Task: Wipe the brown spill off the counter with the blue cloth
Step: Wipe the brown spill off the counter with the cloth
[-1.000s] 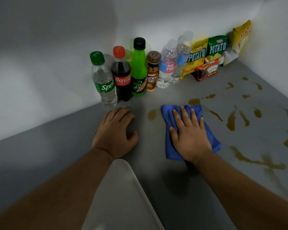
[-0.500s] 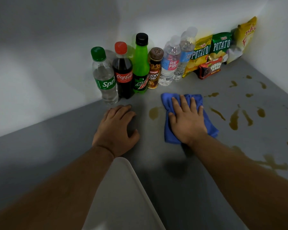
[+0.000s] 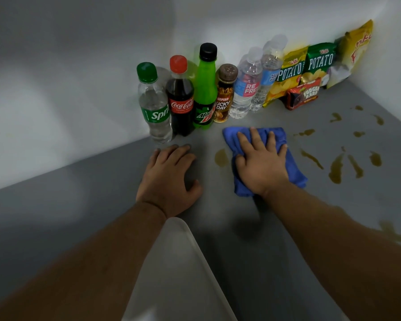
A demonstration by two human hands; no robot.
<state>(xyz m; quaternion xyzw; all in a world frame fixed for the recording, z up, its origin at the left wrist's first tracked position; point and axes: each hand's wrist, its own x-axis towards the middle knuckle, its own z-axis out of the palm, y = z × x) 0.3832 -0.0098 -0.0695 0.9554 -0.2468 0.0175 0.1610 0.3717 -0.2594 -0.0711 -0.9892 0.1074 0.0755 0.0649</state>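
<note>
My right hand (image 3: pixel 262 162) lies flat on the blue cloth (image 3: pixel 292 167), fingers spread wide and pressing it onto the grey counter (image 3: pixel 241 262); it presses rather than grips. The cloth sits just in front of the drinks, bunched under my palm, with 1 corner sticking out to the right. My left hand (image 3: pixel 169 179) rests bare on the counter beside it, fingers loosely curled, holding nothing. 1 brown spot (image 3: pixel 221 158) lies between my 2 hands, touching the cloth's left edge. The rest of the brown spill (image 3: pixel 336 169) is scattered to the right of the cloth: I count about 10 separate streaks and drops there, plus a fainter smear near my right forearm. Along the wall stand 6 bottles: 1 Sprite bottle (image 3: pixel 154 105), 1 cola bottle (image 3: pixel 181 100), 1 bright green soda bottle (image 3: pixel 205 89), 1 small coffee bottle (image 3: pixel 225 96) and 2 water bottles (image 3: pixel 247 86). Past them lean 3 chip bags (image 3: pixel 320 61) against the wall, with 1 small red snack pack (image 3: pixel 303 93) in front of them.
</note>
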